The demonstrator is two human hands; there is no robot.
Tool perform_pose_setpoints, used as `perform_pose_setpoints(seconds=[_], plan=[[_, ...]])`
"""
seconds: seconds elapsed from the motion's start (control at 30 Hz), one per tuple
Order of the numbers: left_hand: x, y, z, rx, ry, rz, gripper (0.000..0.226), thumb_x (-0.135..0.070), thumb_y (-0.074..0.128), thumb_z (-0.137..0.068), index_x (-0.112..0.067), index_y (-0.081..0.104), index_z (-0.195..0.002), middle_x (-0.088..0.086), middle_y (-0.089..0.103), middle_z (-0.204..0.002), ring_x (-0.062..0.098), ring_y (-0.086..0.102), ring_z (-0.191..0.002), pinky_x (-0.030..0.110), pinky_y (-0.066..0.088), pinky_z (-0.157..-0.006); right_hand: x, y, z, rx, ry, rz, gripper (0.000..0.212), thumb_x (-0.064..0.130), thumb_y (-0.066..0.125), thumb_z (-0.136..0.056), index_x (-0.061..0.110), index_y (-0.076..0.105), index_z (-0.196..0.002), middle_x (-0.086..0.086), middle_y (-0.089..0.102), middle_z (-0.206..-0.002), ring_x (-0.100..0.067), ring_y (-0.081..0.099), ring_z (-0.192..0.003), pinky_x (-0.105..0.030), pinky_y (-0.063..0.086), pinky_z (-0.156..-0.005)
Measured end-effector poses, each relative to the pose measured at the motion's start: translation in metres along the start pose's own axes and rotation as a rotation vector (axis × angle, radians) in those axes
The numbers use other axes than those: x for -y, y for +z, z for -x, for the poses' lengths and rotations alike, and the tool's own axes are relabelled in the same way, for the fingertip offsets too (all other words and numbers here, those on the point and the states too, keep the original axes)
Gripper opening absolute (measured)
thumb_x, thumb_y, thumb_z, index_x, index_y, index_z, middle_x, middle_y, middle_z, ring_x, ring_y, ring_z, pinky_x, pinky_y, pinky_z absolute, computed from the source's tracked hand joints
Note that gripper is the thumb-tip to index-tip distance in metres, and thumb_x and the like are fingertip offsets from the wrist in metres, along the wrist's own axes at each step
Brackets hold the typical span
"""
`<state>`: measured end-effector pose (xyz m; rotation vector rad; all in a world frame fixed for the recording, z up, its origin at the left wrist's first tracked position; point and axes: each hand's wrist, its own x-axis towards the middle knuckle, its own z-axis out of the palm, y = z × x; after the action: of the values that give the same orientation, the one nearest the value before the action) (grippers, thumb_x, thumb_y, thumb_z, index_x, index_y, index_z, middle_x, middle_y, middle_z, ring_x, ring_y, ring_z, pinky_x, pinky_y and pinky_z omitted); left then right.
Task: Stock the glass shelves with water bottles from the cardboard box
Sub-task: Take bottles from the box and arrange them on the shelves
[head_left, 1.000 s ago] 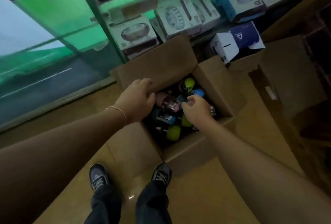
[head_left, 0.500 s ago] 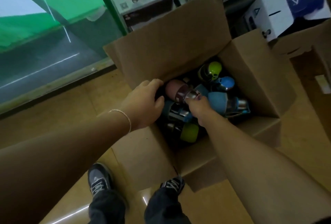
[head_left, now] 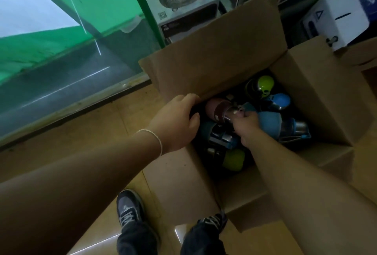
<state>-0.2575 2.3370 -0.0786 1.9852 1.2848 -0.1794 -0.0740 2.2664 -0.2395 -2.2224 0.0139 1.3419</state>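
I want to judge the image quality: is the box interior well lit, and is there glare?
Head view: dim overall; the box interior is dark, bottles show mainly by coloured caps; bright glare streak on the floor between the shoes; wide-angle bending at the edges.
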Motion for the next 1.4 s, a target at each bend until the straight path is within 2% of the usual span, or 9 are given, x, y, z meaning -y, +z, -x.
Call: perform_pose_setpoints(seconds=[0.1, 0.23, 0.33, 0.43, 0.73, 1.0, 1.13, 1.27, 1.4], plan=[[-0.002, 0.002, 0.007, 0.011, 0.001, -0.004, 0.043, -0.032, 0.046, -0.096, -0.027, 0.041, -0.138, -0.002, 0.051, -0.127, 0.015, 0.054, -0.11, 0.033, 0.048, -0.094, 0.006, 0.002, 0.006, -0.016, -0.09, 0.148, 0.058, 0.036, 0.076, -0.08, 0.011, 0.052, -0.126, -0.005, 0.059, -0.118, -0.026, 0.059, -0.102, -0.04, 0.052, -0.094], [0.0, 0.001, 0.015, -0.007, -0.024, 0.004, 0.045, -0.034, 0.047, -0.096, -0.028, 0.039, -0.14, -0.004, 0.05, -0.127, 0.012, 0.054, -0.109, 0.029, 0.048, -0.093, 0.018, 0.003, 0.013, 0.024, -0.142, 0.325, 0.056, 0.032, 0.063, -0.088, 0.011, 0.05, -0.139, -0.013, 0.056, -0.135, -0.035, 0.055, -0.119, -0.04, 0.047, -0.103], [0.002, -0.001, 0.021, -0.016, -0.033, 0.017, 0.045, -0.035, 0.046, -0.096, -0.03, 0.039, -0.14, -0.005, 0.049, -0.128, 0.01, 0.052, -0.111, 0.025, 0.045, -0.094, 0.019, 0.007, 0.008, -0.011, -0.117, 0.339, 0.051, 0.025, 0.06, -0.091, 0.006, 0.048, -0.137, -0.018, 0.054, -0.136, -0.037, 0.053, -0.122, -0.038, 0.045, -0.103], [0.006, -0.001, 0.022, -0.019, -0.024, 0.018, 0.044, -0.035, 0.046, -0.096, -0.029, 0.039, -0.14, -0.006, 0.049, -0.127, 0.01, 0.051, -0.111, 0.023, 0.043, -0.092, 0.017, 0.011, 0.005, -0.047, -0.113, 0.325, 0.06, 0.029, 0.067, -0.088, 0.004, 0.046, -0.138, -0.018, 0.053, -0.137, -0.037, 0.053, -0.123, -0.038, 0.046, -0.103], [-0.013, -0.017, 0.036, 0.0, -0.055, -0.026, 0.046, -0.033, 0.048, -0.095, -0.027, 0.039, -0.14, -0.001, 0.05, -0.128, 0.015, 0.053, -0.111, 0.025, 0.044, -0.089, 0.026, -0.023, 0.062, -0.053, -0.294, 0.409, 0.047, 0.033, 0.069, -0.084, 0.008, 0.056, -0.121, -0.016, 0.06, -0.121, -0.035, 0.056, -0.104, -0.036, 0.044, -0.087], [-0.102, -0.112, 0.084, 0.017, -0.006, -0.079, 0.052, -0.036, 0.053, -0.093, -0.024, 0.037, -0.141, 0.002, 0.049, -0.131, 0.021, 0.052, -0.115, 0.034, 0.045, -0.096, 0.116, -0.128, 0.211, 0.016, -0.47, 0.547, 0.045, 0.042, 0.07, -0.077, 0.025, 0.056, -0.117, -0.005, 0.055, -0.111, -0.023, 0.053, -0.089, -0.029, 0.042, -0.071], [-0.158, -0.178, 0.121, -0.015, 0.07, -0.103, 0.061, -0.041, 0.058, -0.09, -0.02, 0.037, -0.143, 0.004, 0.047, -0.139, 0.022, 0.046, -0.125, 0.034, 0.04, -0.103, 0.181, -0.18, 0.309, 0.01, -0.627, 0.599, 0.038, 0.048, 0.072, -0.07, 0.037, 0.054, -0.101, 0.0, 0.058, -0.103, -0.016, 0.056, -0.085, -0.022, 0.042, -0.059], [-0.214, -0.246, 0.159, -0.073, 0.15, -0.08, 0.072, -0.045, 0.068, -0.082, -0.019, 0.04, -0.143, 0.004, 0.046, -0.142, 0.021, 0.041, -0.13, 0.035, 0.037, -0.108, 0.248, -0.218, 0.407, 0.013, -0.745, 0.618, 0.054, 0.061, 0.067, -0.059, 0.037, 0.058, -0.107, 0.004, 0.06, -0.103, -0.015, 0.061, -0.088, -0.035, 0.057, -0.077], [-0.253, -0.314, 0.205, -0.163, 0.237, -0.012, 0.083, -0.045, 0.077, -0.074, -0.017, 0.041, -0.142, 0.004, 0.047, -0.14, 0.02, 0.042, -0.128, 0.034, 0.037, -0.108, 0.312, -0.252, 0.506, -0.027, -0.919, 0.66, 0.047, 0.048, 0.075, -0.072, 0.028, 0.062, -0.113, 0.006, 0.058, -0.096, -0.016, 0.057, -0.089, -0.025, 0.044, -0.076]])
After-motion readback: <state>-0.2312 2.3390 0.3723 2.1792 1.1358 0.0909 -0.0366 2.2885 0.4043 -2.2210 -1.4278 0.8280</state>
